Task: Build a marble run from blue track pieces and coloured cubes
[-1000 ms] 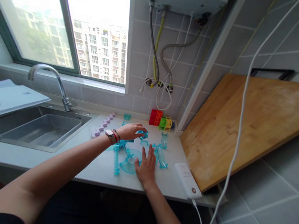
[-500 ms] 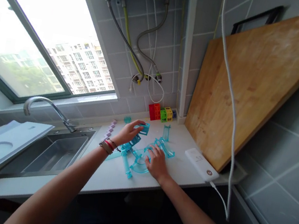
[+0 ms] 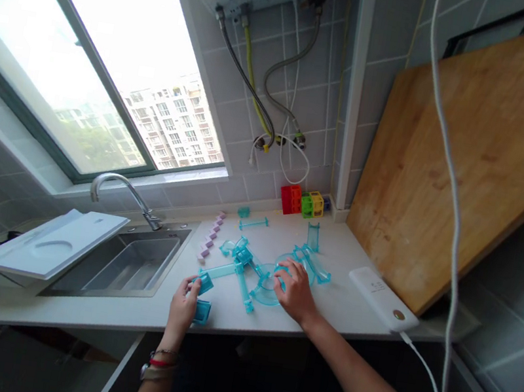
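At the counter's front edge, my left hand (image 3: 183,306) is closed on a translucent teal toy block (image 3: 203,283). A second teal block (image 3: 202,312) is right beside its fingers; whether the hand grips that one too I cannot tell. To the right, my right hand (image 3: 296,294) has its fingers curled over a round teal track piece (image 3: 266,293), partly hiding it. Between the hands lie joined teal pieces: a small connector block (image 3: 243,256) with straight track arms (image 3: 244,286) reaching out. Curved teal tracks (image 3: 317,268) lie beyond my right hand.
Lilac zigzag pieces (image 3: 211,236) form a row near the sink (image 3: 142,260). Red, green and yellow blocks (image 3: 290,199) stand by the wall. A thin teal bar (image 3: 253,223) lies at the back. At right are a white power bank (image 3: 382,299) with cable and a leaning wooden board (image 3: 467,155).
My left hand has come from the back of the track pieces to the counter's front edge, bringing teal blocks along. My right hand stays at the round track piece. The view has shifted left.
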`<state>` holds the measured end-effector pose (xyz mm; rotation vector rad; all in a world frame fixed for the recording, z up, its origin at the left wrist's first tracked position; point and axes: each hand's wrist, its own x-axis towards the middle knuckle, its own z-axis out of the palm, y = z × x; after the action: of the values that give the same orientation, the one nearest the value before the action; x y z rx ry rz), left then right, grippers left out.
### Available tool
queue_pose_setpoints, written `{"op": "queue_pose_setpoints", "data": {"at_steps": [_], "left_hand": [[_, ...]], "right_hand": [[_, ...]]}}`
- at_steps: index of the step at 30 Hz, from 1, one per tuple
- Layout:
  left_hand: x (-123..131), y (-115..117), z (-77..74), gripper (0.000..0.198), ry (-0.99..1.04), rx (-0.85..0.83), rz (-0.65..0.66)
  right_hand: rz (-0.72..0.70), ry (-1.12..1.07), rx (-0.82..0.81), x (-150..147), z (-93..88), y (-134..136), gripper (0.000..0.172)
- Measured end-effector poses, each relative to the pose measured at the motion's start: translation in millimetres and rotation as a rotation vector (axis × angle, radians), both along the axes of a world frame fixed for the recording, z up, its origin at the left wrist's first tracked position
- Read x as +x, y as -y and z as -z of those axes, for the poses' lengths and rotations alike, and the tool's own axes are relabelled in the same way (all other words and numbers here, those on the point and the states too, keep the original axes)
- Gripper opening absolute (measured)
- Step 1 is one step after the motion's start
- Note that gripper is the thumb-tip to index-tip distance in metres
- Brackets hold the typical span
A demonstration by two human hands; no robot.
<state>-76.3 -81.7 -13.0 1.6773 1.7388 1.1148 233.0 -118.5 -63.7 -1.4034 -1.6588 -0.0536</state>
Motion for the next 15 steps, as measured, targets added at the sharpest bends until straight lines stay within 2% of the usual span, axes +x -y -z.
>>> {"op": "queue_pose_setpoints", "data": {"at_steps": [2,5,8,11,15], "left_hand": [[-10,6,-1.3,0.045,-0.183,0.019,0.095],[-11,4,-14.0,0.045,-0.502,0.079,0.288],[-3,-5,-20.1,0.043,-0.689,0.058,0.363],[5,-14,-15.3,0.042,-0.801,0.030,0.443],[9,-18,-11.5,0.057,-0.818,0.096,0.502]], "right_hand": [[0.001,0.008,0.004,0,1.7,-1,0.020],[0.016,0.006,0.014,1,3.1,-3,0.020],[0.036,0.001,0.016,1,3.0,-3,0.020],[0.041,-0.005,0.015,1,1.3,-1,0.021],[-0.018,-0.009,0.030,-1,-7.6,3,0.023]]}}
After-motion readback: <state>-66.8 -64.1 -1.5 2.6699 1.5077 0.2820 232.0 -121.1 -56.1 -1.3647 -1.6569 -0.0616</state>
